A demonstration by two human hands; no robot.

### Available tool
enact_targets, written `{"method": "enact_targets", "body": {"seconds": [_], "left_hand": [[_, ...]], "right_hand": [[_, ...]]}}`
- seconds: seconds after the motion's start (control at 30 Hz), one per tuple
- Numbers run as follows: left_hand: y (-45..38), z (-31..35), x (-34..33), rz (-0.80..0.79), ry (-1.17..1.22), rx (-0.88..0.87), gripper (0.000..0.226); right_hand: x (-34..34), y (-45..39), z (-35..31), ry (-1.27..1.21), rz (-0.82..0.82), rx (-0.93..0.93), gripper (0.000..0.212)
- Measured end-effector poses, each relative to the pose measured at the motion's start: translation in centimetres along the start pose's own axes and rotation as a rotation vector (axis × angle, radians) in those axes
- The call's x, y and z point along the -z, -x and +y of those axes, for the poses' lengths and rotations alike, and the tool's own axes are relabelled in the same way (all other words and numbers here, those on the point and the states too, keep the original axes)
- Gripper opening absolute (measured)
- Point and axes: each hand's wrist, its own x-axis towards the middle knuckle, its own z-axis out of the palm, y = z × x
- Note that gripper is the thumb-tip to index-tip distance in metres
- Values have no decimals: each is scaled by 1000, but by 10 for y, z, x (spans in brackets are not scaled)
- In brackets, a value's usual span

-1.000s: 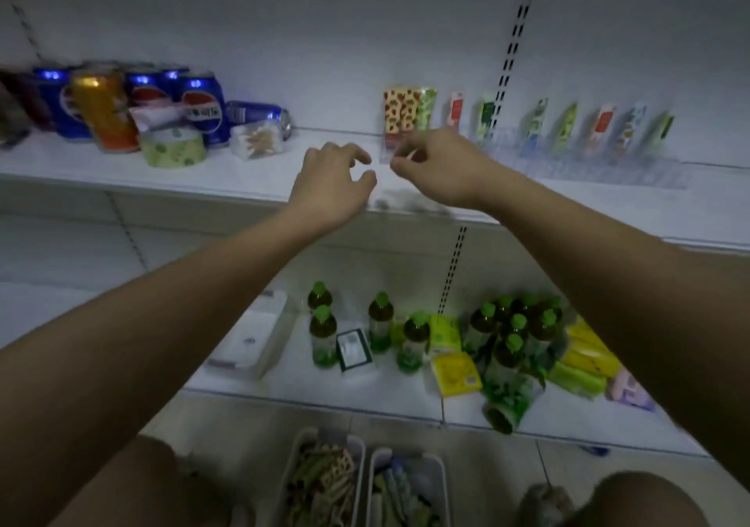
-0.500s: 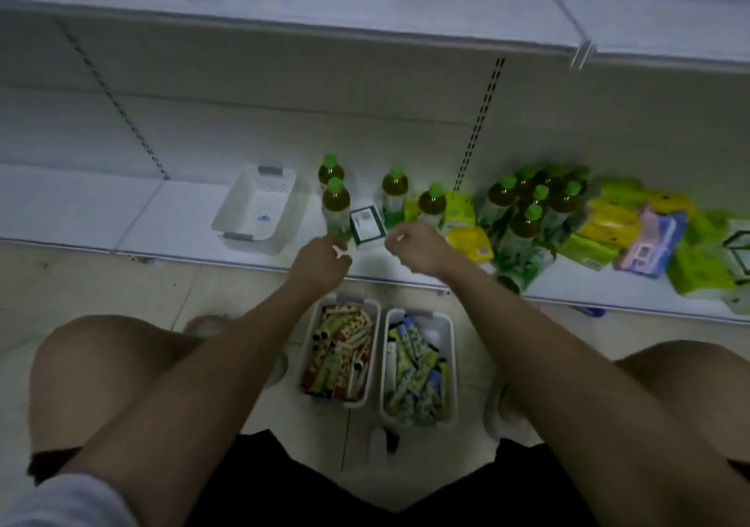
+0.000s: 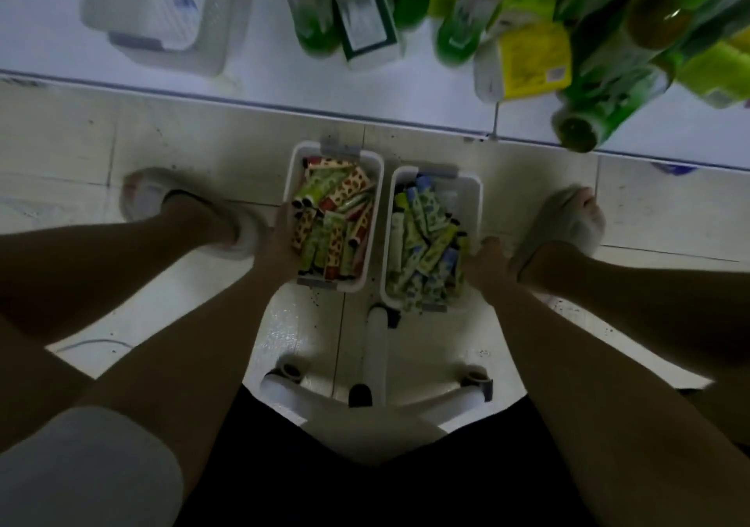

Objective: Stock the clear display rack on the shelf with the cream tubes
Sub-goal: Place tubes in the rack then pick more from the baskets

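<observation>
Two white baskets stand side by side on the floor between my feet. The left basket (image 3: 375, 202) holds red-and-cream and green cream tubes (image 3: 332, 222). In the right basket (image 3: 475, 194) lie green, blue-capped cream tubes (image 3: 422, 246). My left hand (image 3: 278, 244) reaches over the left basket's left rim, its fingers down among the tubes. At the right basket's right rim, my right hand (image 3: 485, 261) dips its fingertips into the tubes. Dim light hides both hands' fingers. The clear display rack is out of view.
The low shelf (image 3: 259, 80) at the top carries an empty white basket (image 3: 154, 11), green bottles (image 3: 312, 19), yellow packs (image 3: 531, 60) and a bottle lying over its edge (image 3: 588, 121). My slippered feet (image 3: 146, 198) flank the baskets. White stool legs (image 3: 375, 344) lie below.
My view dropped from the upper shelf and its rack to the floor. Both hands came down from the rack to the two baskets of tubes.
</observation>
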Motion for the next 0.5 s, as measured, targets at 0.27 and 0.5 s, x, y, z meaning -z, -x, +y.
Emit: {"method": "enact_targets", "body": {"seconds": [0.27,0.5], "left_hand": [[-20,-7,0,-1,-20,-21,55],[-30,15,-9,-125,-39,-8,64]], "right_hand": [[-1,-27,1,19,138,65,20],[21,-40,-11,16,224,61,28]]}}
